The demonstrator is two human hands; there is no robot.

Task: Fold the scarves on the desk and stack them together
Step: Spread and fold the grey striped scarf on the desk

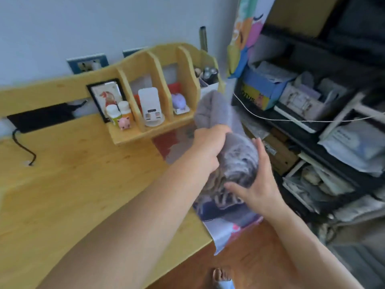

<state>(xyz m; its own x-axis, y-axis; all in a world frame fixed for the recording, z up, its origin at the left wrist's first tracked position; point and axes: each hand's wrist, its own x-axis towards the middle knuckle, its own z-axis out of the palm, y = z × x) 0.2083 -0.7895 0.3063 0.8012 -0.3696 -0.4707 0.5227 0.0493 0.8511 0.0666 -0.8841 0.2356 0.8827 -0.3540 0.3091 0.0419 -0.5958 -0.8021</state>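
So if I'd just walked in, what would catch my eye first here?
Probably the fuzzy grey scarf, bunched up above the wooden desk's right end: the left hand grips its middle, the right hand spreads against it. Behind, a wooden organizer holds small bottles and a pink pig figurine.

Only part of a word, "OTUS", reads on the yellow side of the blue box (263,93) on the shelf.
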